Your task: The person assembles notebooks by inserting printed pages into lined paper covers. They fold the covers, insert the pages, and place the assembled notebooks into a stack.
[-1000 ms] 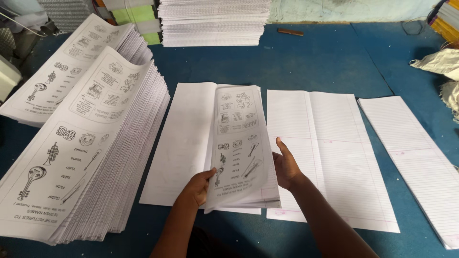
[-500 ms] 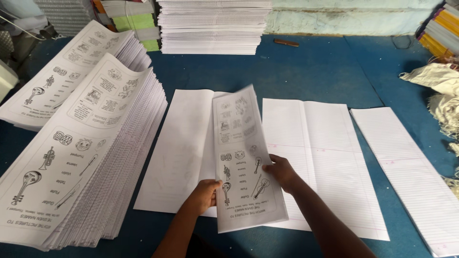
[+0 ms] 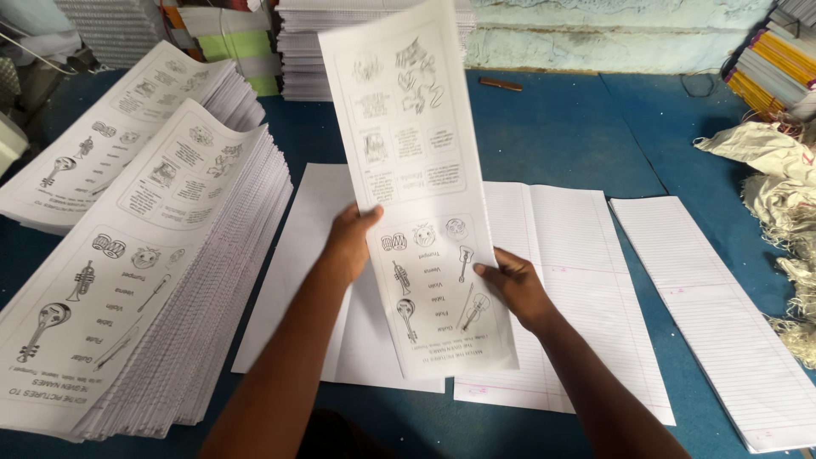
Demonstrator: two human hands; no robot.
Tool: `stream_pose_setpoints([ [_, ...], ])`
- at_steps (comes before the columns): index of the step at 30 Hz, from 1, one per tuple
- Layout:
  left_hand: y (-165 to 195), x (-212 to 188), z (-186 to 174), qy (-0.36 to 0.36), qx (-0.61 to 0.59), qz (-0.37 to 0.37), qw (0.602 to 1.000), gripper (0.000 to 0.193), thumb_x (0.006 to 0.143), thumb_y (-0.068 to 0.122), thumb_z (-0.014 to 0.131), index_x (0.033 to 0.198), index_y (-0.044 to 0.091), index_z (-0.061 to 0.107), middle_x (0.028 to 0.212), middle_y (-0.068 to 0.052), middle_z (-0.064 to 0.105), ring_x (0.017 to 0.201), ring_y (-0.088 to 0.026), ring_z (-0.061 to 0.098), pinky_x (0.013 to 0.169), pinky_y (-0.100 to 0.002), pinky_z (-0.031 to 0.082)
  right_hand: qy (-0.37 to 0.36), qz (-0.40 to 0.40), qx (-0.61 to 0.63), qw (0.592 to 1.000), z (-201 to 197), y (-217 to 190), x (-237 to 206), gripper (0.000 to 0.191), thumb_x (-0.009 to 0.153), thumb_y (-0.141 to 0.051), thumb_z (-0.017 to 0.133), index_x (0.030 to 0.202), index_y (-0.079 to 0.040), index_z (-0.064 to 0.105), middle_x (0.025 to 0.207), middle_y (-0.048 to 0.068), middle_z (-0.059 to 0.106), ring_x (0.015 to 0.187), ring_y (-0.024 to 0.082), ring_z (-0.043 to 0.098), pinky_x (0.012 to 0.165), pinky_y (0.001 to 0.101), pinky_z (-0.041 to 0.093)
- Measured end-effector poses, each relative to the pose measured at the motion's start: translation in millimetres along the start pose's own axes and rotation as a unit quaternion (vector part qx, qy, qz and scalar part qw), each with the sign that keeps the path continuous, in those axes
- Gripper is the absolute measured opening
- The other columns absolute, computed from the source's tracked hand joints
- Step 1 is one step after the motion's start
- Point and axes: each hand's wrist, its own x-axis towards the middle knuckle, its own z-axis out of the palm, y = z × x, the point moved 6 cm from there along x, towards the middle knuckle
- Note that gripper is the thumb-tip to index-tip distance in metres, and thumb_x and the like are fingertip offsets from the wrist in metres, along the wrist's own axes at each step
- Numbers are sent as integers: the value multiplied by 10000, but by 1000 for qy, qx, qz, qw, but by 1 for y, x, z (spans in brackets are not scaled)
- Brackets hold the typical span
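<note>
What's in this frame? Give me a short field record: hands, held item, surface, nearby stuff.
left hand: grips the left edge of the printed sheet
right hand: pinches the sheet's right edge, lower down
printed sheet: long, lifted upright off the table, line drawings of instruments on it
surface: blue table
under the sheet: blank sheets and ruled sheets, lying flat
left side: tall stack of printed sheets, fanned
far edge: more paper stacks
right edge: crumpled cloth
</note>
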Motion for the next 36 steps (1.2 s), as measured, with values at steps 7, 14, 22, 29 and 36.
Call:
stream_pose_setpoints([
  [7,46,-33,35,9,36,109,993,305,949,162,609,1208,12,669,1120,-163,749,1017,-226,713,919,-364,569,59,-17,-29,998,-4,-62,27,364,907,-90,681,1245,-17,566,1071,152,730,933,199,727,859,357,623],
  [14,55,-69,42,2,62,176,982,314,990,216,581,1194,-10,658,1065,-145,756,961,-165,727,856,-310,596,63,-130,54,988,-3,-101,40,272,951,-81,633,1213,-16,598,1114,134,746,976,191,727,865,351,617],
  [22,13,-83,23,-9,116,135,984,380,972,289,569,1212,0,632,1006,-141,755,879,-175,745,788,-315,622,49,-73,41,995,4,-69,35,352,902,-103,675,1240,-25,616,1159,142,738,1093,226,700,984,390,560],
  [29,-32,-83,10,-19,132,88,987,416,973,319,572,1257,23,642,1073,-118,756,1020,-159,712,905,-303,563,30,-34,33,998,1,-43,32,399,895,-138,696,1262,-18,593,1202,148,719,1169,240,661,1038,396,514],
  [36,-34,-76,10,-11,167,79,983,420,989,348,567,1242,27,663,1070,-116,760,1011,-165,712,898,-313,561,28,-73,64,995,8,-48,31,352,935,-137,654,1254,4,607,1202,145,732,1145,238,682,1008,383,543],
])
